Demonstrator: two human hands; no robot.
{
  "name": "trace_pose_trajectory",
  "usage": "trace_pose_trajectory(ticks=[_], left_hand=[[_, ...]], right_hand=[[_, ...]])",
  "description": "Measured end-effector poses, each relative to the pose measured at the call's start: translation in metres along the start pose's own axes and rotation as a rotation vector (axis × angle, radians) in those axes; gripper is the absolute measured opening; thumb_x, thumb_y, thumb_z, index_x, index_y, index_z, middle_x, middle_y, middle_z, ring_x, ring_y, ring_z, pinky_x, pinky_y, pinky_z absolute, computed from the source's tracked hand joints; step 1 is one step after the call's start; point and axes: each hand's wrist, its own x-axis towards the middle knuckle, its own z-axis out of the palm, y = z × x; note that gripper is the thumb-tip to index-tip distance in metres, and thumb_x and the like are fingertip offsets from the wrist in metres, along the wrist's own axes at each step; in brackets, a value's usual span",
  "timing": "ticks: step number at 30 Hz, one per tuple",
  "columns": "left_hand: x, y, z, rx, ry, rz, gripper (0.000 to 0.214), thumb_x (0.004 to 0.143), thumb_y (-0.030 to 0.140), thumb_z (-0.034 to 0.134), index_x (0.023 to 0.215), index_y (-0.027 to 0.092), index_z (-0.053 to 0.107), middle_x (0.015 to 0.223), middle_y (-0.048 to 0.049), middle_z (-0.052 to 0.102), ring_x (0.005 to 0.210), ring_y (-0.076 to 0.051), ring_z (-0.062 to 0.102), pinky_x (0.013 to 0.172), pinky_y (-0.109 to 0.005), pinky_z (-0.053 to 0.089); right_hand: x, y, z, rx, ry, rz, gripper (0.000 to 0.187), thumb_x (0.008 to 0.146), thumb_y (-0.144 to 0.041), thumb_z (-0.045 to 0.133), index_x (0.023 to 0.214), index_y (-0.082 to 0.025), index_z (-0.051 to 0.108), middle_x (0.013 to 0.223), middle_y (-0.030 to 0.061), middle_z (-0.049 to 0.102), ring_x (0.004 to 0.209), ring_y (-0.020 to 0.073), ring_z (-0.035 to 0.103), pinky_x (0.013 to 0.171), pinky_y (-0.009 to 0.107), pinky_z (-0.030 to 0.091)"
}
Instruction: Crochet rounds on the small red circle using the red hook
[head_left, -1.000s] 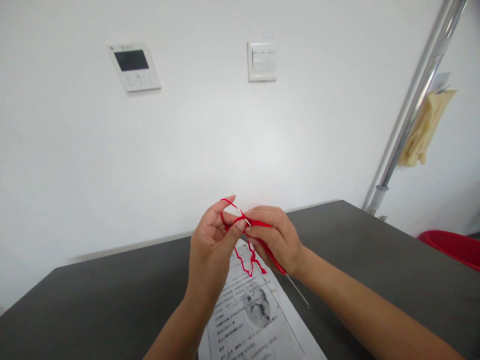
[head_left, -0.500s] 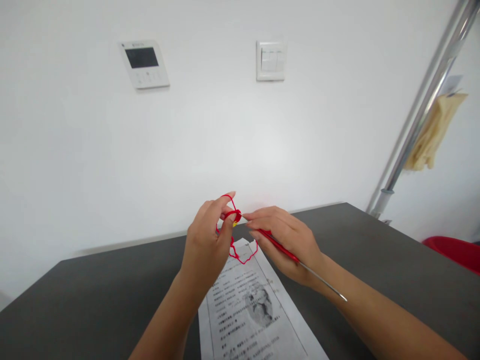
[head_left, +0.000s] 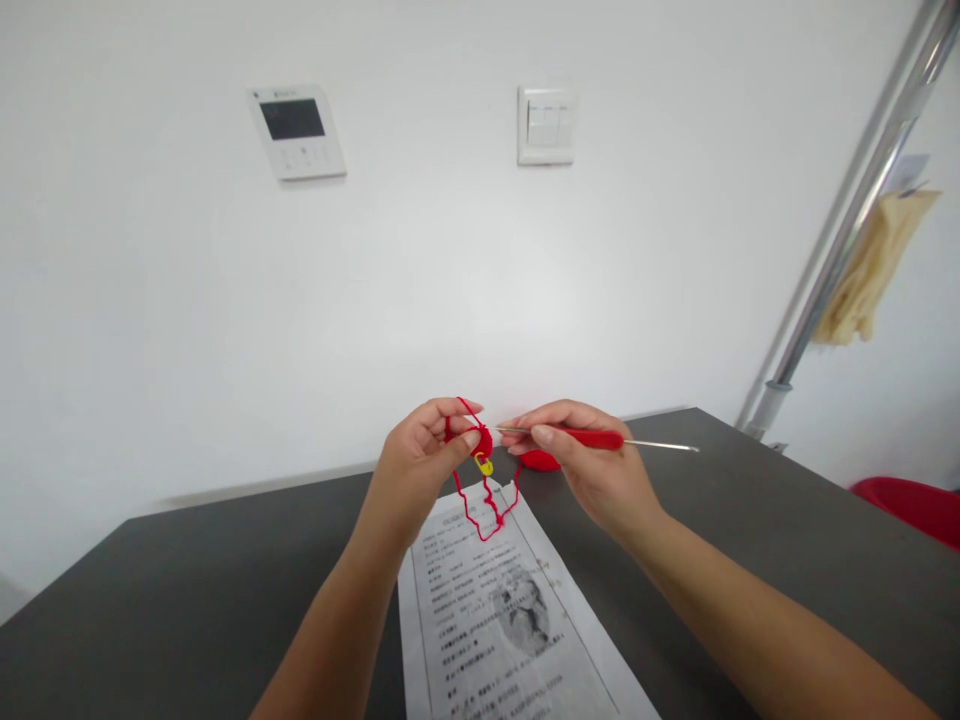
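Between thumb and fingers, my left hand (head_left: 420, 460) pinches a small piece of red crochet work (head_left: 481, 440). Red yarn (head_left: 471, 408) runs over its raised index finger. A yellow stitch marker (head_left: 484, 465) hangs from the work's lower edge. My right hand (head_left: 592, 460) is closed round the red handle of a crochet hook (head_left: 592, 438), held nearly level. The hook's thin left tip reaches the edge of the work; whether it sits in a stitch is too small to tell. Loose yarn droops below both hands over a printed sheet (head_left: 480, 600).
On the dark table (head_left: 247, 580), a red ball of yarn (head_left: 541, 460) sits partly hidden behind my right hand. Behind stands a white wall with a panel (head_left: 298, 132) and a switch (head_left: 546, 125). At right are a metal pole (head_left: 847, 230), yellowish gloves (head_left: 874, 270) and a red rim (head_left: 904, 505).
My right hand has turned the crochet hook from a steep slant to nearly level. The left hand has tilted, bringing the work and the yellow stitch marker into fuller view.
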Motion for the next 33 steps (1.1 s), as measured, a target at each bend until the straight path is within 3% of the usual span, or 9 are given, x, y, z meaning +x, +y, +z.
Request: trace_pose_trajectory(ticks=[3,7,9,17,21,27,33], left_hand=[[0.0,0.005,-0.003,-0.13,-0.058,-0.095,0.026,0.067,0.021,0.081,0.091,0.015,0.073,0.069,-0.0007,0.069,0.067,-0.014,0.064,0.07,-0.028,0.051],[-0.005,0.01,-0.006,-0.177,-0.111,-0.145,0.027,0.066,0.02,0.083,0.092,0.016,0.077,0.069,-0.0003,0.07,0.067,-0.013,0.064,0.072,-0.027,0.051],[-0.006,0.011,-0.006,-0.177,-0.131,-0.152,0.027,0.068,0.019,0.083,0.094,0.017,0.078,0.07,-0.0011,0.072,0.068,-0.014,0.065,0.073,-0.028,0.051],[-0.007,0.006,-0.004,-0.157,-0.122,-0.075,0.027,0.068,0.016,0.082,0.094,0.019,0.08,0.07,-0.0001,0.069,0.067,-0.013,0.063,0.068,-0.026,0.051],[-0.008,0.004,-0.003,-0.206,-0.143,-0.03,0.025,0.066,0.014,0.082,0.091,0.019,0.079,0.073,-0.0004,0.07,0.066,-0.012,0.063,0.065,-0.023,0.051],[-0.011,0.006,0.0,-0.275,-0.179,-0.105,0.023,0.062,0.01,0.081,0.083,0.018,0.077,0.069,-0.0006,0.071,0.062,-0.01,0.062,0.06,-0.021,0.049],[-0.008,0.005,0.003,-0.309,-0.211,-0.155,0.029,0.066,0.014,0.083,0.093,0.02,0.079,0.074,-0.0015,0.074,0.068,-0.013,0.067,0.068,-0.025,0.053]], right_hand=[[-0.003,0.0,0.0,-0.241,-0.013,-0.225,0.006,0.091,-0.022,0.07,0.093,-0.021,0.076,0.095,0.0058,0.081,0.088,0.0176,0.078,0.082,0.032,0.066],[-0.002,-0.006,-0.006,-0.596,-0.188,-0.536,0.014,0.094,-0.015,0.062,0.102,-0.021,0.072,0.108,0.01,0.079,0.102,0.0187,0.074,0.089,0.036,0.063],[0.0,-0.009,-0.009,-0.676,-0.272,-0.613,0.016,0.096,-0.014,0.059,0.107,-0.02,0.069,0.11,0.0108,0.077,0.106,0.0189,0.073,0.09,0.036,0.062],[0.001,-0.013,-0.009,-0.649,-0.293,-0.582,0.012,0.098,-0.017,0.055,0.103,-0.024,0.064,0.106,0.0076,0.078,0.104,0.0179,0.073,0.085,0.035,0.064],[0.002,-0.011,-0.007,-0.648,-0.31,-0.654,0.01,0.1,-0.021,0.054,0.103,-0.023,0.064,0.107,0.0094,0.077,0.106,0.0177,0.073,0.086,0.035,0.063],[0.004,-0.009,-0.004,-0.708,-0.373,-0.84,0.012,0.101,-0.016,0.052,0.107,-0.014,0.063,0.11,0.0173,0.077,0.111,0.0197,0.072,0.092,0.037,0.062],[0.002,-0.015,-0.003,-0.667,-0.312,-0.761,0.011,0.1,-0.016,0.055,0.105,-0.018,0.064,0.102,0.0109,0.079,0.102,0.016,0.074,0.09,0.034,0.062]])
